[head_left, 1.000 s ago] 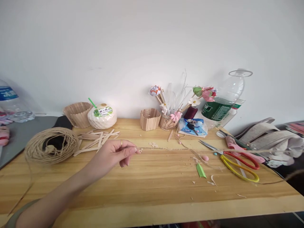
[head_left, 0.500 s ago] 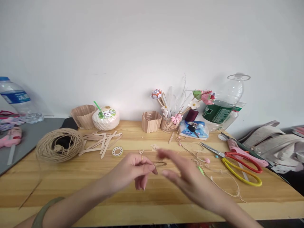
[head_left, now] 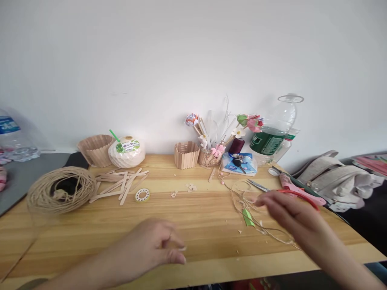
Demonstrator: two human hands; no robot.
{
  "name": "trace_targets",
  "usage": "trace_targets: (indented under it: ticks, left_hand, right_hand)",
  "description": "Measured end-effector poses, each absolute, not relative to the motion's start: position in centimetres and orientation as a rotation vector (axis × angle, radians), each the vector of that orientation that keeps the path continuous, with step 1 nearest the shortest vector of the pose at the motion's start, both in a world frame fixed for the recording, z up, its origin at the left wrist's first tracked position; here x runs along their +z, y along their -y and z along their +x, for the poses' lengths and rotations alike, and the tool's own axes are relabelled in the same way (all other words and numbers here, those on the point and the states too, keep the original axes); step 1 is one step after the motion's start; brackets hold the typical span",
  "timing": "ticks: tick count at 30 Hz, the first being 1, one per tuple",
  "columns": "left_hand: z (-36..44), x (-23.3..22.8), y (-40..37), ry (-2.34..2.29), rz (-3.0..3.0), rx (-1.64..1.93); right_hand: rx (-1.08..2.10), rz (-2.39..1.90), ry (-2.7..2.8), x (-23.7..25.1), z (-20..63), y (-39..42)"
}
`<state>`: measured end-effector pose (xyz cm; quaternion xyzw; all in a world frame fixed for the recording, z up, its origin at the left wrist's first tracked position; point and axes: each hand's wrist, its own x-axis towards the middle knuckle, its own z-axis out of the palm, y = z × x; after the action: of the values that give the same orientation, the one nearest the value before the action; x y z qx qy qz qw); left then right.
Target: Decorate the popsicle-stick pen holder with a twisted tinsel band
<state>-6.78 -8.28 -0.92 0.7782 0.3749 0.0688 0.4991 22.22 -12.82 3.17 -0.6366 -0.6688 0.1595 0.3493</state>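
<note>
My left hand (head_left: 157,245) hovers over the front middle of the wooden table, fingers curled and thumb tip close to the forefinger. A tiny pale spot shows at its fingertips; what it is I cannot make out. Farther right, my right hand (head_left: 294,219) reaches with fingers stretched out, blurred, and nothing visible in them. It covers much of the red-handled scissors (head_left: 290,193). Its fingertips come close to a tangle of thin twine (head_left: 238,201) and a green scrap (head_left: 248,217). Whether they touch anything there I cannot tell.
A twine coil (head_left: 39,191), craft sticks (head_left: 123,185) and a tape roll (head_left: 142,195) lie left. Behind stand stick baskets (head_left: 186,156), a white coconut (head_left: 127,153), a flower-filled jar (head_left: 210,156) and a green-labelled bottle (head_left: 267,139). A pink glue gun (head_left: 314,196) lies right.
My hands have moved apart: the right hand away to the right, over the scissors, the left down and slightly left. The dark thin loop by the left fingers no longer shows. The view has shifted right.
</note>
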Motion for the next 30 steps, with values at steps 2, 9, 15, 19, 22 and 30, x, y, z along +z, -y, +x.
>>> trace_targets:
  ticks: [2,9,15,19,22,30]
  left_hand:
    - [-5.1,-0.2,8.5,-0.879,1.931,0.256]
    - [-2.2,0.0,9.5,-0.732,1.873,0.198]
    - [-4.1,-2.4,7.7,-0.887,1.635,0.156]
    - [-4.0,-2.8,6.6,-0.888,1.622,0.205]
    - [-3.8,-3.0,6.1,-0.901,1.621,0.204]
    - [-3.8,-3.9,5.6,-0.919,1.628,0.152]
  right_hand:
    - [0.515,-1.595,1.92,2.3,19.5,14.0]
    - [0.72,-1.36,2.244,-0.5,15.7,14.9]
    - [0.05,-2.12,1.919,-1.7,26.1,10.6]
    - [0.105,-2.177,1.93,-4.1,29.5,9.1]
    - [0.188,-2.163,1.952,-4.1,30.8,9.0]
    - [0.093,-2.209,1.93,-1.2,36.2,7.8]
